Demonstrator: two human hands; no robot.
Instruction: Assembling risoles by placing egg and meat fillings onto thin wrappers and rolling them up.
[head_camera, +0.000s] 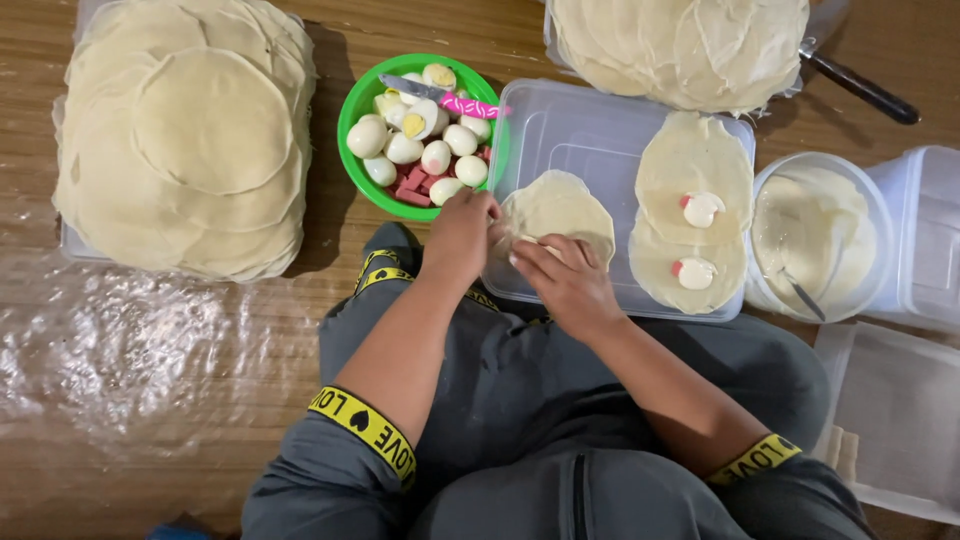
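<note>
hands: left (460, 235), right (565, 280) | both touching wrapper (560, 208) near edge

The wooden floor (200, 20) showed brown grain with a dull sheen. A crinkled sheet of clear plastic film (130, 350) glinted on it. The thin dough wrappers (185, 135) looked pale, matt and soft. The green bowl (360, 100) was glossy plastic, the peeled eggs (405, 148) in it smooth and shiny. The clear tray (570, 125) was frosted plastic. The knife blade (410, 88) looked metallic, its handle pink-patterned. The grey trousers (520, 400) were matt cloth.
</note>
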